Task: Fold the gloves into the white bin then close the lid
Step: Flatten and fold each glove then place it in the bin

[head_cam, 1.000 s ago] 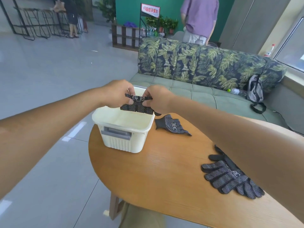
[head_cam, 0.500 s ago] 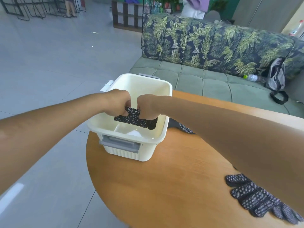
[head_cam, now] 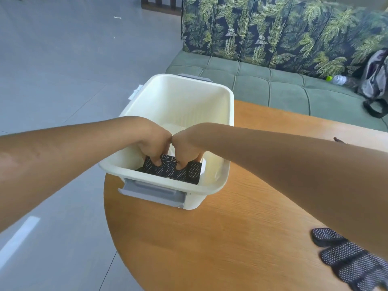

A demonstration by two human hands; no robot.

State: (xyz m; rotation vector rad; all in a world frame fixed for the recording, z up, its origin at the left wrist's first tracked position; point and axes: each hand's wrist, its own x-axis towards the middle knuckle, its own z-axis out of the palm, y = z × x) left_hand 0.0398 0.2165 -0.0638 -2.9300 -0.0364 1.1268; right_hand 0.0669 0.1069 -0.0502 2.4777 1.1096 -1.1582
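A white bin (head_cam: pixel 226 114) with grey handles stands open on the left end of a round wooden table (head_cam: pixel 220 238). Both my hands reach down inside it. My left hand (head_cam: pixel 154 143) and my right hand (head_cam: pixel 189 144) grip a folded black dotted glove (head_cam: pixel 174 171), which lies low in the bin near its front wall. More black dotted gloves (head_cam: pixel 348 259) lie on the table at the lower right, partly under my right forearm. A small dark glove tip (head_cam: pixel 338 140) peeks out behind that forearm. No lid is clearly visible.
A green sofa (head_cam: pixel 262 80) with leaf-print cushions stands behind the table. On its seat lie a plastic bottle (head_cam: pixel 337 79) and a grey backpack (head_cam: pixel 375 80). Grey tiled floor (head_cam: pixel 63 70) spreads to the left.
Both hands have lowered the folded glove from above the bin's rim down to near its bottom. The camera has tilted down and moved closer.
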